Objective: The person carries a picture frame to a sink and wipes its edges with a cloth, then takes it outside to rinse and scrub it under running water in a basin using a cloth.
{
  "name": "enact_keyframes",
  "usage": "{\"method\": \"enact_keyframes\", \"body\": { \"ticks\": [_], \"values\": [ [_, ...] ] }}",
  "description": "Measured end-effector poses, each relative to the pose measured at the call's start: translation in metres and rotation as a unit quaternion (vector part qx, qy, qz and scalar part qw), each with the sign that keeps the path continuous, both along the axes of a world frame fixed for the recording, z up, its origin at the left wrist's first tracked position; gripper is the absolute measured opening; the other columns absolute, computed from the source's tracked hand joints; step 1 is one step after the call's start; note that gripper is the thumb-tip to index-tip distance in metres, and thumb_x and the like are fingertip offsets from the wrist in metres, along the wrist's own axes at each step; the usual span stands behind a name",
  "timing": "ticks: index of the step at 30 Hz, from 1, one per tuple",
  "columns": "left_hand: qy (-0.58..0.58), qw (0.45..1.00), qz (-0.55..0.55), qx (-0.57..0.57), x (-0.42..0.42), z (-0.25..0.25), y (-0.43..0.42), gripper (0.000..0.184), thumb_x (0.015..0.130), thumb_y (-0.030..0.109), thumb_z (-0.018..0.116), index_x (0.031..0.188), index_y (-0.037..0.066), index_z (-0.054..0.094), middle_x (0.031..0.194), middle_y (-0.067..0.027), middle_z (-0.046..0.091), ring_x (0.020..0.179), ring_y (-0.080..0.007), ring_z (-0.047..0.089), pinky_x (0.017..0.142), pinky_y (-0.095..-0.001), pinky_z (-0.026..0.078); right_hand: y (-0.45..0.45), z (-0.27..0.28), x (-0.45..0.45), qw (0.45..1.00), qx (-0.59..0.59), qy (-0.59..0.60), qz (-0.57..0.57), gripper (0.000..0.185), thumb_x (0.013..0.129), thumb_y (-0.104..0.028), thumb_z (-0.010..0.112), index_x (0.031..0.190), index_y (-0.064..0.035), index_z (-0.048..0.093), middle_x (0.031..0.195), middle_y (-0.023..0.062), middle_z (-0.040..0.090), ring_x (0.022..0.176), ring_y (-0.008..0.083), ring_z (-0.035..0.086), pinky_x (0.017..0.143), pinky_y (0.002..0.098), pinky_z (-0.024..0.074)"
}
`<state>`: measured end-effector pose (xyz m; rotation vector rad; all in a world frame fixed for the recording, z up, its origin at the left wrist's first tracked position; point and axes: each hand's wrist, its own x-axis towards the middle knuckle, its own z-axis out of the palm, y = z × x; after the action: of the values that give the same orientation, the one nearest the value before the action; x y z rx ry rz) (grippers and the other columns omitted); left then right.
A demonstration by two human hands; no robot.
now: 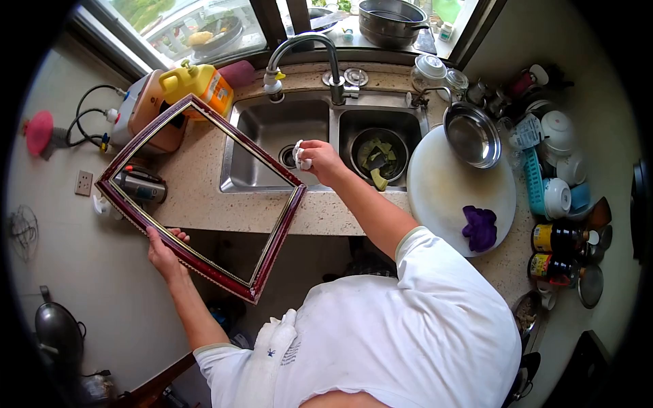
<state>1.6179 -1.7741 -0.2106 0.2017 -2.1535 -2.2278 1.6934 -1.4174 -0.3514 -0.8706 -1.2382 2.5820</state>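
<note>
My left hand [165, 251] grips the lower left side of an empty picture frame [212, 273], dark red with gold edging. The frame is tilted in the air over the counter's front edge, and the countertop and sink show through its opening. Bunched in the closed fingers of my right hand [320, 162] is a small white cloth [301, 156], though it could be crumpled tissue. That hand hovers over the sink [262, 126], near the divider and just beyond the frame's right corner, apart from it.
A curved faucet [333, 75] rises behind the double sink. The right basin holds a pot [355, 160] with green peelings. On the right are a round white board [435, 197], a purple cloth [480, 229] and a metal bowl [472, 136]. A yellow jug [197, 85] and a kettle [141, 185] stand left.
</note>
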Motion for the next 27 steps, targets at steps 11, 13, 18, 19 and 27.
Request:
{"method": "enact_keyframes", "body": {
  "ticks": [11, 13, 18, 19, 27],
  "values": [
    [-0.043, 0.997, -0.049, 0.039, 0.005, -0.014, -0.04, 0.052, 0.093, 0.052, 0.048, 0.086, 0.001, 0.055, 0.075, -0.0103, 0.059, 0.065, -0.0185, 0.059, 0.059, -0.0294, 0.052, 0.036, 0.005, 0.105, 0.991, -0.061, 0.008, -0.122, 0.022, 0.08, -0.018, 0.072, 0.097, -0.0085, 0.061, 0.081, 0.0011, 0.061, 0.068, 0.0139, 0.058, 0.055, 0.0314, 0.0472],
    [-0.062, 0.996, -0.051, 0.038, 0.004, -0.019, -0.048, 0.052, 0.092, 0.054, 0.049, 0.087, 0.002, 0.055, 0.077, -0.0082, 0.059, 0.067, -0.0176, 0.059, 0.061, -0.0286, 0.051, 0.057, 0.013, 0.144, 0.992, 0.015, -0.009, -0.126, 0.02, 0.081, -0.018, 0.072, 0.094, -0.0074, 0.063, 0.08, 0.0024, 0.062, 0.068, 0.0135, 0.058, 0.053, 0.03, 0.0463],
    [-0.085, 0.994, -0.051, 0.046, 0.008, -0.027, -0.052, 0.052, 0.092, 0.054, 0.049, 0.086, 0.003, 0.057, 0.077, -0.0069, 0.059, 0.067, -0.0158, 0.058, 0.062, -0.0272, 0.05, 0.123, 0.031, 0.288, 0.931, 0.293, -0.158, -0.147, 0.014, 0.079, -0.014, 0.066, 0.087, -0.0031, 0.067, 0.072, 0.0027, 0.061, 0.059, 0.0102, 0.055, 0.045, 0.0255, 0.0425],
    [-0.086, 0.994, -0.045, 0.045, 0.011, -0.027, -0.052, 0.052, 0.092, 0.054, 0.049, 0.085, 0.003, 0.057, 0.076, -0.0068, 0.059, 0.067, -0.0158, 0.058, 0.062, -0.0271, 0.05, 0.133, 0.042, 0.319, 0.904, 0.325, -0.231, -0.152, 0.014, 0.076, -0.012, 0.065, 0.086, -0.0022, 0.067, 0.068, 0.002, 0.06, 0.058, 0.0093, 0.054, 0.048, 0.0267, 0.0435],
    [-0.055, 0.996, 0.035, 0.057, 0.045, 0.001, -0.047, 0.049, 0.092, 0.049, 0.052, 0.077, 0.002, 0.058, 0.068, -0.0087, 0.061, 0.055, -0.0176, 0.059, 0.052, -0.0303, 0.052, 0.167, -0.016, 0.46, 0.659, 0.552, -0.51, -0.028, 0.057, 0.059, -0.034, 0.083, 0.096, 0.0054, 0.064, 0.097, 0.0232, 0.066, 0.091, 0.0337, 0.065, 0.08, 0.0404, 0.0498]
  ]
}}
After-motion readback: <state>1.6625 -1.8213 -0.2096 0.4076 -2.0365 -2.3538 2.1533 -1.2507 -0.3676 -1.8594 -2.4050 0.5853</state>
